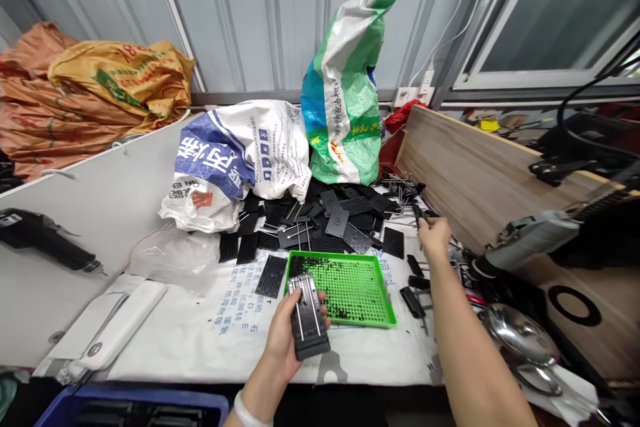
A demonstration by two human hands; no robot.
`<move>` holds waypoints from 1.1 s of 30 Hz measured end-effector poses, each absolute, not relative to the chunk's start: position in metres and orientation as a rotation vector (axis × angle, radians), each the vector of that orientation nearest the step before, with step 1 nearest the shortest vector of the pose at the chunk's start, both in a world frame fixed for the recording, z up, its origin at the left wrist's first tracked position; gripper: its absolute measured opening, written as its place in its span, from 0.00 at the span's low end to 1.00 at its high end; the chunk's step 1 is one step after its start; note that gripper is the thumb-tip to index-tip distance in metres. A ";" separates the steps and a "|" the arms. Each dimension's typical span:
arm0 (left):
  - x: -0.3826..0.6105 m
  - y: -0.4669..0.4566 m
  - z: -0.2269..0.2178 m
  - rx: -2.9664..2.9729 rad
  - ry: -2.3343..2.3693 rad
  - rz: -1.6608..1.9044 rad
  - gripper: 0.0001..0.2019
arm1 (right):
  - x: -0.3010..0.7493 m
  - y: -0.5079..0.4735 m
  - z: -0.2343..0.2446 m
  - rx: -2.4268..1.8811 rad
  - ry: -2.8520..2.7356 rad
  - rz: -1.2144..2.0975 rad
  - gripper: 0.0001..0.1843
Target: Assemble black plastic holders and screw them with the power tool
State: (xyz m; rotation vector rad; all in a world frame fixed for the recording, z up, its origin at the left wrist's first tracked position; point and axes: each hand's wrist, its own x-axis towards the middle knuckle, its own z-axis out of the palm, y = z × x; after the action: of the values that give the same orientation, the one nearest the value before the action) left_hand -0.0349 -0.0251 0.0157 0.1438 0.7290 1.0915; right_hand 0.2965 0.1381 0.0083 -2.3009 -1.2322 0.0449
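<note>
My left hand (286, 340) is closed around a black plastic plate (309, 315) with two thin metal pins lying on it, held low over the table's near edge. My right hand (434, 235) reaches out to the right side of a heap of black plates (320, 220) and loose metal pins (400, 190); its fingers are pinched on something thin and dark that I cannot name. Between the two hands sits a green perforated tray (360, 290) with small black bits scattered in it.
A white-and-blue woven sack (235, 160) and an upright green-and-white sack (350, 87) stand behind the heap. Orange sacks (90, 87) lie far left. A black power tool (45, 240) is at left, a wooden board (480, 173) and metal ladle (520, 337) at right.
</note>
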 end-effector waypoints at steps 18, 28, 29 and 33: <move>-0.046 -0.031 0.002 0.518 0.896 1.073 0.17 | 0.276 0.135 0.045 -2.105 -2.248 0.448 0.09; -0.047 -0.038 0.005 0.493 0.890 1.059 0.18 | 0.295 0.163 0.027 -2.601 -1.089 0.072 0.28; -0.051 -0.040 0.003 0.473 0.909 1.064 0.18 | 0.303 0.162 0.019 -2.659 -0.968 0.085 0.27; -0.063 -0.048 -0.005 0.412 0.942 1.081 0.18 | 0.325 0.160 0.000 -2.715 -0.850 0.149 0.22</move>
State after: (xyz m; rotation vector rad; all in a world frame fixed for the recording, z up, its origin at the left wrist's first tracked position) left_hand -0.0633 -0.0484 -0.0054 0.4121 0.9418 1.0814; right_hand 0.3251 0.1602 0.0000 -2.7146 -0.8497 0.1494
